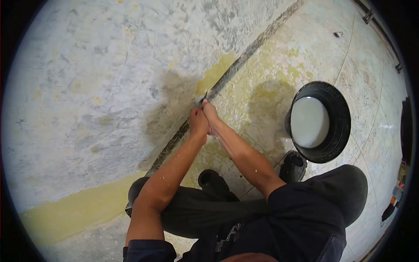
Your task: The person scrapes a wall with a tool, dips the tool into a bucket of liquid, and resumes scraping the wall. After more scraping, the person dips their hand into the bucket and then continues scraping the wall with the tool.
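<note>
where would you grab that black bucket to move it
Judging by its shape, grip the black bucket by the wide flared rim, from above on the near side by the boot. It stands upright and holds whitish liquid, so two hands on opposite edges would likely keep it level. No handle shows.

The hands [203,120] hide most of the tool [202,99]. Things far right of the bucket [336,144] are too small to tell.
</note>
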The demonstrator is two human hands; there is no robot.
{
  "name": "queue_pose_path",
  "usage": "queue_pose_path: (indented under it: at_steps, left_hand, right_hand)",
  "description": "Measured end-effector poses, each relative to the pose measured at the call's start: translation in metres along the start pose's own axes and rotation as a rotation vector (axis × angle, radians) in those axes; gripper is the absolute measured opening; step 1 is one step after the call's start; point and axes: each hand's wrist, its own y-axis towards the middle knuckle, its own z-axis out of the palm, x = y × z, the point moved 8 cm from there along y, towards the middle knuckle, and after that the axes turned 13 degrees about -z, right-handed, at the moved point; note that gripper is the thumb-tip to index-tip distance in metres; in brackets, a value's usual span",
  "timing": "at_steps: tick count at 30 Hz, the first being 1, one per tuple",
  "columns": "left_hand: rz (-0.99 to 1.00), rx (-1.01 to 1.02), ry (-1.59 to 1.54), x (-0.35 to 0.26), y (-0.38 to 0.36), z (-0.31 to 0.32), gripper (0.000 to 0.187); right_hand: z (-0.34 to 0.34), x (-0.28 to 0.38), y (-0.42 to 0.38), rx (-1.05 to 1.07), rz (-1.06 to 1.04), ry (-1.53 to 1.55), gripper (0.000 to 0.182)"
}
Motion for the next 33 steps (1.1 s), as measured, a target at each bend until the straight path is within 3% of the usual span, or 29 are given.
queue_pose_path:
  at_steps: [3, 9, 12, 14, 24, 26, 33]
  left_hand:
    - [-0.021, -0.124, -0.026, -0.007, -0.014, -0.002, 0.026]
    - [0.001, 0.004, 0.011, 0.004, -0.001, 0.005, 0.029]
    - [0.083, -0.127, -0.038, 0.018, -0.01, -0.011, 0.025]
    - [0.002, -0.111, -0.127, 0.016, -0.034, -0.019, 0.025]
    - [-0.051, 0.0, -0.1, 0.004, -0.035, -0.042, 0.021]
    - [-0.043, 0.029, -0.109, 0.004, -0.031, -0.043, 0.02]
    - [0.072, 0.031, -0.068, 0.005, -0.021, -0.045, 0.022]
  right_hand:
    - [0.01, 0.012, 0.012, 0.057, -0.047, 0.002, 0.052]
    - [0.01, 0.019, -0.018, -0.003, 0.032, -0.012, 0.051]
    - [0.009, 0.003, -0.017, 0.07, -0.063, -0.009, 0.045]
    - [0.015, 0.013, -0.018, 0.151, -0.324, -0.401, 0.045]
    - [0.038, 0.015, -0.037, 0.085, -0.278, -0.359, 0.053]
    - [0.04, 0.019, -0.037, 0.049, -0.389, -0.354, 0.054]
    - [0.035, 0.018, -0.039, -0.034, -0.442, -0.264, 0.053]
